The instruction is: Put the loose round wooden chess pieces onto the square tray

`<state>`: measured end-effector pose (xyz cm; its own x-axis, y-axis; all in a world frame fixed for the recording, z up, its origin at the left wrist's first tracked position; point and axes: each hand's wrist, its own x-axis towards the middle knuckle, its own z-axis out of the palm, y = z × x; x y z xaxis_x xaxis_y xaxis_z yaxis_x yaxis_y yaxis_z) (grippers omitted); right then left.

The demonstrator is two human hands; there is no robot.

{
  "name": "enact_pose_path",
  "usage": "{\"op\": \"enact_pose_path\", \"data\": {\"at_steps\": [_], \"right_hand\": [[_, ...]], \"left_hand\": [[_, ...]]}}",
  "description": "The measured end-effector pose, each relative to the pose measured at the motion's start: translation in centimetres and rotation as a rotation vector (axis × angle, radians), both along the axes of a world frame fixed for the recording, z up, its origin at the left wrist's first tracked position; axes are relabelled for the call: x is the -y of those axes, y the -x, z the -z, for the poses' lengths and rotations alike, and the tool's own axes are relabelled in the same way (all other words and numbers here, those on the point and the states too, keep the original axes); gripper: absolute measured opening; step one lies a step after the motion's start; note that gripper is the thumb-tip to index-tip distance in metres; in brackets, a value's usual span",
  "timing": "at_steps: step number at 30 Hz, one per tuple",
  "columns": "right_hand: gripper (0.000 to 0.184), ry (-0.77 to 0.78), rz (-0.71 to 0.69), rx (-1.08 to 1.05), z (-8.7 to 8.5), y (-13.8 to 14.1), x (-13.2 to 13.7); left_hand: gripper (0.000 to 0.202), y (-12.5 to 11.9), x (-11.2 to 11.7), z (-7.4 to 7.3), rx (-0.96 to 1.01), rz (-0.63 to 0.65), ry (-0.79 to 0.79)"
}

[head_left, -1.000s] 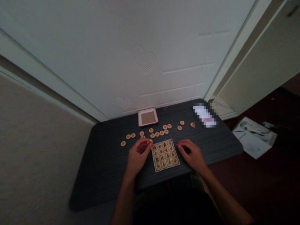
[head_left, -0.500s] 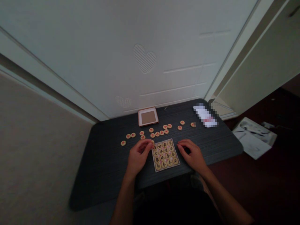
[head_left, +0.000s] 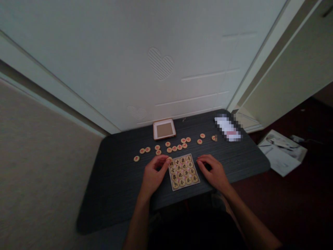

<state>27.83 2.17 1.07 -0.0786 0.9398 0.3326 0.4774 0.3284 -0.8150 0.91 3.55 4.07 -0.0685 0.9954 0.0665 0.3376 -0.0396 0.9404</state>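
the left hand [head_left: 154, 173] has a narrow grip, thumb and fingertips pinching a round xiangqi piece [head_left: 170, 159] edge-on; its marking is too small to make out. the held piece is right at the far left corner of a square tray [head_left: 186, 186], just by the piece in that corner; whether the two touch, i cannot tell. the right hand [head_left: 213, 172] is curled just beside the tray's right side, thumb and forefinger bent toward each other with a gap inside the curve; whether its fingertips meet or close on anything, i cannot tell.

between the hands, the tray holds sixteen black-marked pieces [head_left: 188, 180] lying flat, four rows of four, with bits of pink showing between them. beyond it, loose red-marked pieces [head_left: 174, 148] lie in an uneven band across the table [head_left: 117, 187], four of them in a close row in the middle, one off to the far left and one toward the right. behind them, near the wall side, sits a shallow box lid [head_left: 164, 130] with a pale border and brown middle. a pixelated white object [head_left: 227, 128] lies at the table's right end. past that, on the dark floor, stands a white box [head_left: 283, 152]. a white panel [head_left: 203, 62] with raised hearts rises behind the table.
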Motion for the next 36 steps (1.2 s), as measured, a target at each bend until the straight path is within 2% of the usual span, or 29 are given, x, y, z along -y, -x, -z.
{"op": "enact_pose_path", "data": {"at_steps": [7, 11, 21, 30, 36], "right_hand": [[0.017, 0.018, 0.003, 0.005, -0.1, 0.0, 0.1], [0.017, 0.018, 0.003, 0.000, -0.1, 0.0, 0.1], [0.016, 0.021, 0.004, 0.000, -0.2, 0.0, 0.1], [0.014, 0.012, 0.001, 0.003, 0.0, 0.0, 0.1], [0.014, 0.013, 0.008, 0.000, -0.1, 0.1, 0.1]], "left_hand": [[0.019, 0.2, 0.2, 0.3, -0.267, 0.033, -0.066], [0.017, 0.2, 0.2, 0.5, -0.352, 0.058, -0.100], [0.013, 0.2, 0.1, 1.0, -0.417, 0.121, -0.157], [0.013, 0.3, -0.1, 1.6, -0.409, 0.097, -0.178], [0.015, 0.2, 0.1, 1.4, -0.410, 0.079, -0.181]]}}
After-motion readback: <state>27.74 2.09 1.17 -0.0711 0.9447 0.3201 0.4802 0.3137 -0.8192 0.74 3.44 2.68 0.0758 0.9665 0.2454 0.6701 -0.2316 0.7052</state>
